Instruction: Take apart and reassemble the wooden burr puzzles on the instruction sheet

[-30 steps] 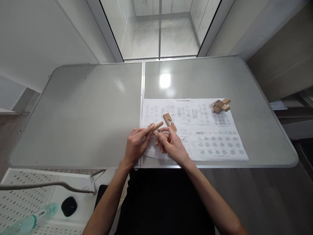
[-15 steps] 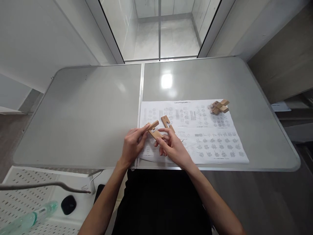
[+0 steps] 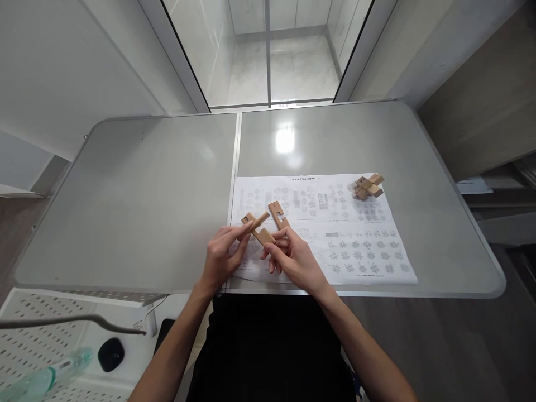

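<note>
Two notched wooden puzzle pieces (image 3: 263, 236) cross each other between my hands, above the lower left of a printed sheet (image 3: 318, 259). My left hand (image 3: 221, 254) pinches the crossing piece near its lower end, fingers pressed together. With thumb and fingers, my right hand (image 3: 295, 258) grips the right end of the other piece, which carries a dark mark on its upper left end. Just beyond my right fingers lies a loose notched wooden piece (image 3: 276, 212) on the sheet, its lower end partly hidden by that hand.
An assembled wooden puzzle cross (image 3: 368, 186) sits on the sheet's upper right corner. The grey table (image 3: 125, 195) has a metal seam left of the sheet. Below its left side are a white perforated rack (image 3: 37, 329), a plastic bottle (image 3: 54, 371) and a black object (image 3: 111, 354).
The crossed pieces have turned in my hands, so the marked end of one now shows at the upper left. The whole view has shifted slightly.
</note>
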`<action>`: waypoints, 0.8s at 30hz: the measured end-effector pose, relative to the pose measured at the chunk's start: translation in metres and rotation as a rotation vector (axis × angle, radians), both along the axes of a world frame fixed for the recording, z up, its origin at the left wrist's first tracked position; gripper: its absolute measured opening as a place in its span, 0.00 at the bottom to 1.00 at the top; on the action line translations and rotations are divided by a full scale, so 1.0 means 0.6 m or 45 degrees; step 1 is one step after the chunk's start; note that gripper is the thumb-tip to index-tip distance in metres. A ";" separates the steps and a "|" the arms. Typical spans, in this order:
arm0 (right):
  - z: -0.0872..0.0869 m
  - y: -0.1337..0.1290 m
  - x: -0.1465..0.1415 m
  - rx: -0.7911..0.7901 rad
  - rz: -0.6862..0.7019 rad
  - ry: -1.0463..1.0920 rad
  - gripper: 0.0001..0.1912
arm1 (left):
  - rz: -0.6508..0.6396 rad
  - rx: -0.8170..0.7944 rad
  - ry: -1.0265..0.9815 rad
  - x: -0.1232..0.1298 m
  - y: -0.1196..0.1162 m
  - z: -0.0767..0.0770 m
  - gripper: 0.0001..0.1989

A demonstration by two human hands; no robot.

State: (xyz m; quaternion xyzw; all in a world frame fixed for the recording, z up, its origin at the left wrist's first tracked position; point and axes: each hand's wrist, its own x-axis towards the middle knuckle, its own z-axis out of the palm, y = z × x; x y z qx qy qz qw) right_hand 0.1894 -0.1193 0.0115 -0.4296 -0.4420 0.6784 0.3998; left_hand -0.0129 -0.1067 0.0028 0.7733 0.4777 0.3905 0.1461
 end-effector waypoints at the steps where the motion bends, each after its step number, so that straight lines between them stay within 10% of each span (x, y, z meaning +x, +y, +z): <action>1: -0.001 -0.001 0.000 -0.004 -0.019 0.010 0.14 | -0.045 -0.006 0.006 0.005 -0.003 0.001 0.18; 24: -0.009 -0.019 -0.008 0.162 -0.055 -0.242 0.08 | -0.067 0.010 0.146 0.019 -0.015 0.003 0.17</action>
